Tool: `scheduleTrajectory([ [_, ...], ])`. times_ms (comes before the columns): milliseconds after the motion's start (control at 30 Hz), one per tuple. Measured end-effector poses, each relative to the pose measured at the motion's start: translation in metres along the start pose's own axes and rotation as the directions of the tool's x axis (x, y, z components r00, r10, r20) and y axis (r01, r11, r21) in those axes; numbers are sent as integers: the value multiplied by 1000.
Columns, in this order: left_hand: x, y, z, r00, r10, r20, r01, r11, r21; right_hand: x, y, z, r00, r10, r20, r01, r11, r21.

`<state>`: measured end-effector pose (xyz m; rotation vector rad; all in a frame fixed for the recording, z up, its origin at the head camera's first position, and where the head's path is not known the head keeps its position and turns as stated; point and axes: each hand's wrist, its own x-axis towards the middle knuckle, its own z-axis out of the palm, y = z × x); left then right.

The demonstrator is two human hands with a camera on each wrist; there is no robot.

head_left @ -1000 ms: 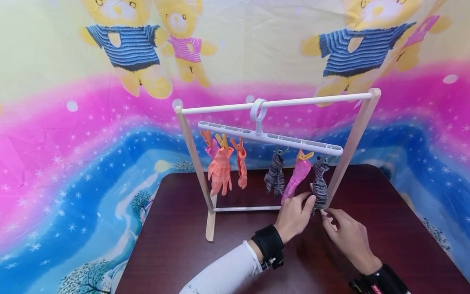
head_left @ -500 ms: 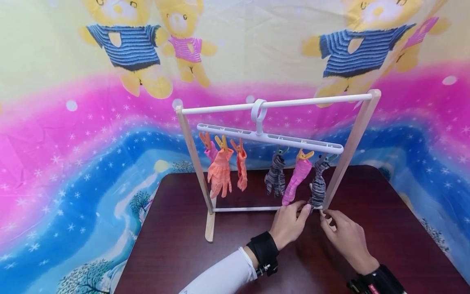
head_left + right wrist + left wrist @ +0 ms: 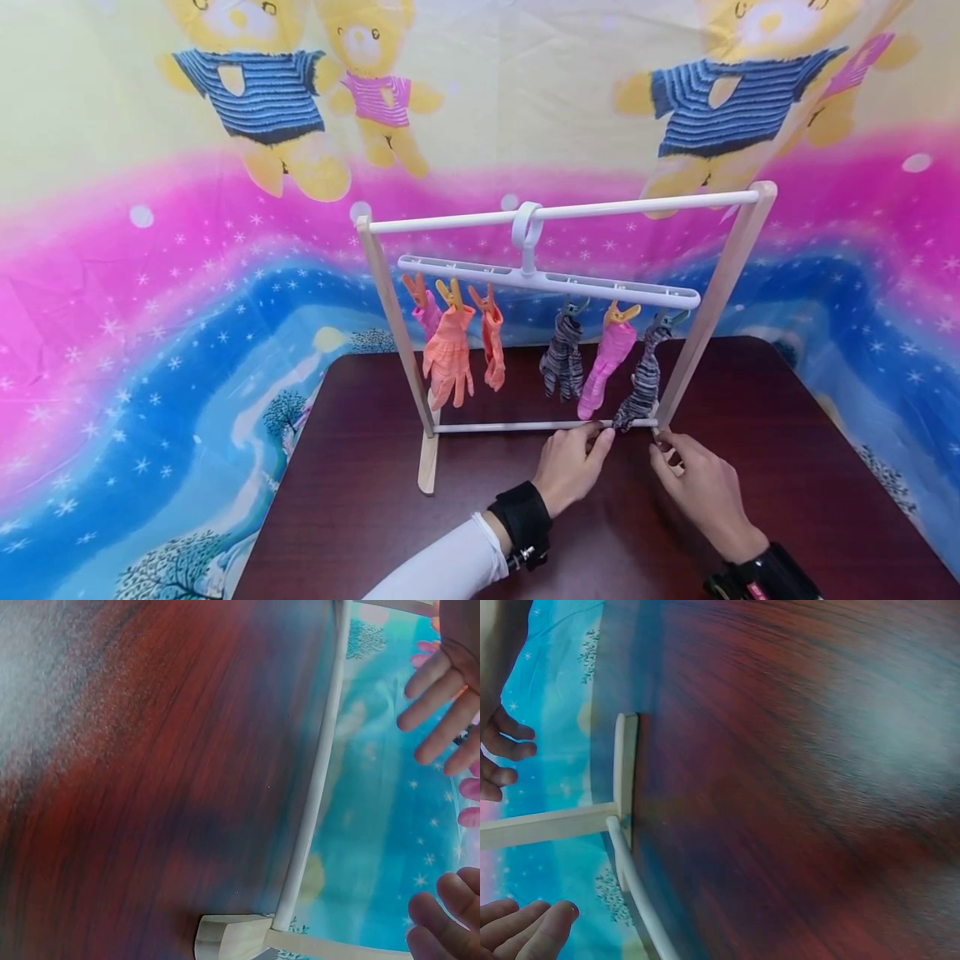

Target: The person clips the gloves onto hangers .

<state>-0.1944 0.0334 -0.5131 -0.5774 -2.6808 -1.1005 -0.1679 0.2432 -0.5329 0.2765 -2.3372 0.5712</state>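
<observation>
A white hanger (image 3: 540, 279) hangs, tilted, from the top bar of a small rack. Pegged along it are a coral glove (image 3: 447, 354), a second narrow coral glove (image 3: 492, 350), pink gloves such as the one (image 3: 606, 367) right of centre, and grey-black knit gloves. The rightmost grey glove (image 3: 643, 383) slants, its lower end beside my left thumb. My left hand (image 3: 572, 467) is at the lower bar (image 3: 510, 427), fingers extended in the right wrist view. My right hand (image 3: 705, 487), fingers loosely bent, is by the rack's right foot (image 3: 673, 465).
The wooden rack post (image 3: 716, 308) rises at the right, and another post (image 3: 397, 329) at the left ends in a foot (image 3: 427, 467). Everything stands on a dark red table (image 3: 352, 517). A printed bear cloth (image 3: 487, 100) hangs behind.
My left hand has moved left and down, away from the rightmost grey glove. That glove's lower end has swung left. The hanger's left end has dropped slightly; my right hand barely moved.
</observation>
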Motion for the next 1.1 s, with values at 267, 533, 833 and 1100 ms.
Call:
scheduleTrajectory([
  [267, -11, -16, -3, 997, -79, 2, 79, 997, 17, -2, -4, 2, 1000, -2, 26, 2, 1000, -2],
  [533, -16, -30, -10, 995, -101, -13, 101, 994, 40, -3, -8, 5, 999, 10, 46, -10, 1000, 14],
  [833, -21, -48, -24, 997, -66, -32, 70, 985, 158, -3, -12, 8, 999, 12, 49, -13, 1000, 23],
  [1100, -23, -56, -31, 998, -66, -4, 66, 989, 134, -6, -12, 12, 998, 25, 60, -26, 999, 27],
])
